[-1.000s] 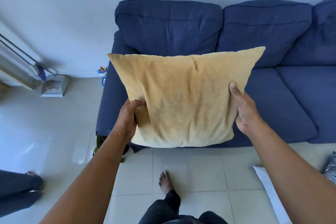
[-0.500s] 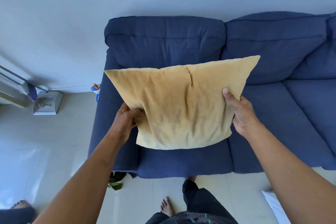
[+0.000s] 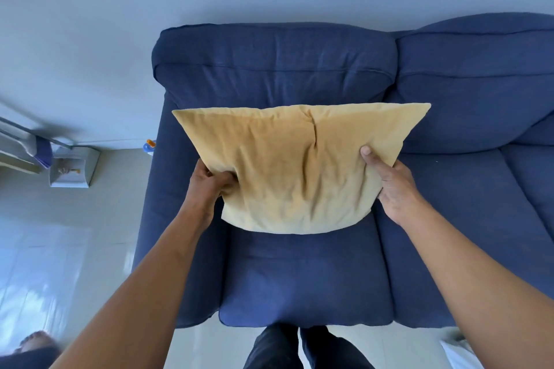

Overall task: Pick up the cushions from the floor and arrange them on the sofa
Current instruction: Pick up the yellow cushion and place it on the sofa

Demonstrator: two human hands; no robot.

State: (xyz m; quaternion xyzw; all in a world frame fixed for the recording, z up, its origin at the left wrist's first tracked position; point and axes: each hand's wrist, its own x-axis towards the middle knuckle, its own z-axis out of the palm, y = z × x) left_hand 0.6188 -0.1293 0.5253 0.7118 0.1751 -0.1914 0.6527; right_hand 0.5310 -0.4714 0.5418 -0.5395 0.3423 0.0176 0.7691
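I hold a square mustard-yellow cushion (image 3: 296,168) over the leftmost seat of the dark blue sofa (image 3: 305,278). My left hand (image 3: 209,180) grips its lower left edge, bunching the fabric. My right hand (image 3: 389,186) clasps its lower right edge, thumb on the front face. The cushion tilts with its top edge toward the sofa's back cushion (image 3: 269,69). Whether its lower edge touches the seat I cannot tell.
The sofa stands against a pale wall. A dustpan (image 3: 70,171) and a small blue-and-orange object (image 3: 149,147) sit on the tiled floor left of the sofa. A white cushion corner (image 3: 458,353) shows at the bottom right. Another person's foot (image 3: 33,341) is at the bottom left.
I have stepped closer to the sofa, and the cushion has moved forward over the left seat, nearer the backrest. Both hands have kept their grip.
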